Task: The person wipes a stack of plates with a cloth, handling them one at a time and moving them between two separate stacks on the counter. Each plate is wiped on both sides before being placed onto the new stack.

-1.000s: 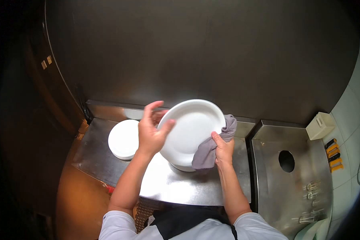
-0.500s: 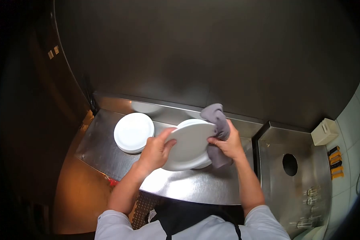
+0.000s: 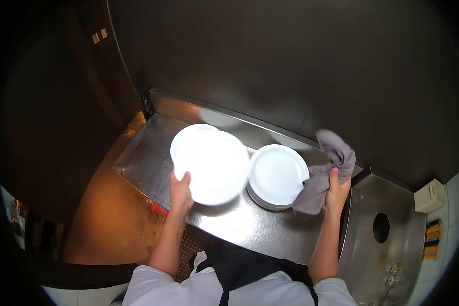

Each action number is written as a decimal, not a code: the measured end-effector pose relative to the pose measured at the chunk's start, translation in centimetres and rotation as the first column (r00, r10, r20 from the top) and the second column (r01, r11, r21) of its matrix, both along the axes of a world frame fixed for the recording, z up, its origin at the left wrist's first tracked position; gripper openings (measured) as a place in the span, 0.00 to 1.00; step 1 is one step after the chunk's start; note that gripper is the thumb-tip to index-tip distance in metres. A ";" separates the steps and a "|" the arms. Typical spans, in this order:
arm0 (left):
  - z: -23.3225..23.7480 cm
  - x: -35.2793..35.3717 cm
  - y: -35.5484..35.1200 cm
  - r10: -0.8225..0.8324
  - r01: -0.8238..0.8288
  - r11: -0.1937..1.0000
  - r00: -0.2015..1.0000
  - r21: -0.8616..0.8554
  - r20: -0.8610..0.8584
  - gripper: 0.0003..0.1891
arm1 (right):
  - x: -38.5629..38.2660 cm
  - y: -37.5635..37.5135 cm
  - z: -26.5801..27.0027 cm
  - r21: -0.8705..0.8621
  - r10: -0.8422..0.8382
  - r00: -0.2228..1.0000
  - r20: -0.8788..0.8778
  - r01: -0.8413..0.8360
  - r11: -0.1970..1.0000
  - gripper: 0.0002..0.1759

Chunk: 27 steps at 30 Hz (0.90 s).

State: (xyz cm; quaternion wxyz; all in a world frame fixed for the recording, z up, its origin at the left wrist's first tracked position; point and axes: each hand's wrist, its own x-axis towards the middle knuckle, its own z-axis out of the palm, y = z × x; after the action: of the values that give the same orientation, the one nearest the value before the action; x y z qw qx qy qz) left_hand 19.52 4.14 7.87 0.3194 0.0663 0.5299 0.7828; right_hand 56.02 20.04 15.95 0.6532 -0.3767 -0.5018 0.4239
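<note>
My left hand (image 3: pixel 181 191) grips a white plate (image 3: pixel 217 168) by its lower left rim, thumb on the upper face. The plate is held above the steel counter and partly covers a left stack of white plates (image 3: pixel 188 133). Bunched in my right hand (image 3: pixel 336 194) is a grey cloth (image 3: pixel 316 188), its ends hanging free. Just left of the cloth, a second stack of white plates (image 3: pixel 278 176) rests on the counter, the cloth close to its right rim.
The steel counter (image 3: pixel 260 232) runs along a dark wall panel (image 3: pixel 270 66). On the right are a steel surface with a round dark hole (image 3: pixel 381 228), a cream box (image 3: pixel 429 196) and yellow-and-black handles (image 3: pixel 432 239). An orange-brown surface (image 3: pixel 112 219) lies at the left.
The plate has moved left, from between both hands to my left hand alone, now over the left stack. My right hand has let go of it and swung right with the cloth.
</note>
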 end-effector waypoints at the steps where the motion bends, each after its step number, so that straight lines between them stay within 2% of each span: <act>1: -0.2 -0.8 -0.1 0.116 -0.116 0.993 0.992 -0.013 0.056 0.23 | 0.5 -0.1 -1.2 -0.042 -0.026 0.999 -0.018 0.025 0.999 0.31; 2: -3.1 -2.7 0.1 0.227 -0.226 0.974 0.974 -0.026 0.025 0.22 | 0.5 -0.5 -1.6 -0.070 -0.014 0.998 -0.053 0.010 0.997 0.31; 5: -5.4 -5.6 0.4 0.372 -0.372 0.928 0.928 -0.022 -0.017 0.23 | 0.1 -1.7 -1.8 -0.115 0.023 0.992 -0.127 -0.038 0.993 0.29; 9: -6.7 -6.9 1.4 0.462 -0.460 0.886 0.887 -0.054 0.018 0.24 | 0.2 -2.0 -1.9 -0.076 0.063 0.991 -0.116 -0.072 0.995 0.30; 12: -7.2 -7.0 2.7 0.513 -0.515 0.855 0.857 -0.058 -0.055 0.25 | 0.2 -2.1 -2.0 -0.076 0.049 0.993 -0.109 -0.057 0.995 0.30; 21: -7.6 -6.5 6.1 0.512 -0.542 0.812 0.840 -0.218 -0.180 0.26 | 0.0 -3.2 -1.3 -0.115 0.045 0.990 -0.134 -0.060 0.992 0.31; 27: -7.1 -6.0 8.4 0.441 -0.478 0.783 0.878 -0.399 -0.187 0.29 | 0.1 -3.4 -1.9 -0.120 0.011 0.988 -0.154 -0.030 0.992 0.31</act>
State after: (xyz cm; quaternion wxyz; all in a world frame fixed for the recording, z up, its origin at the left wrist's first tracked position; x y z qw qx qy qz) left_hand 13.53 12.52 0.79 0.1032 -0.1047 0.7033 0.6956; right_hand 56.14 16.64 14.04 0.6611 -0.3773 -0.4272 0.4881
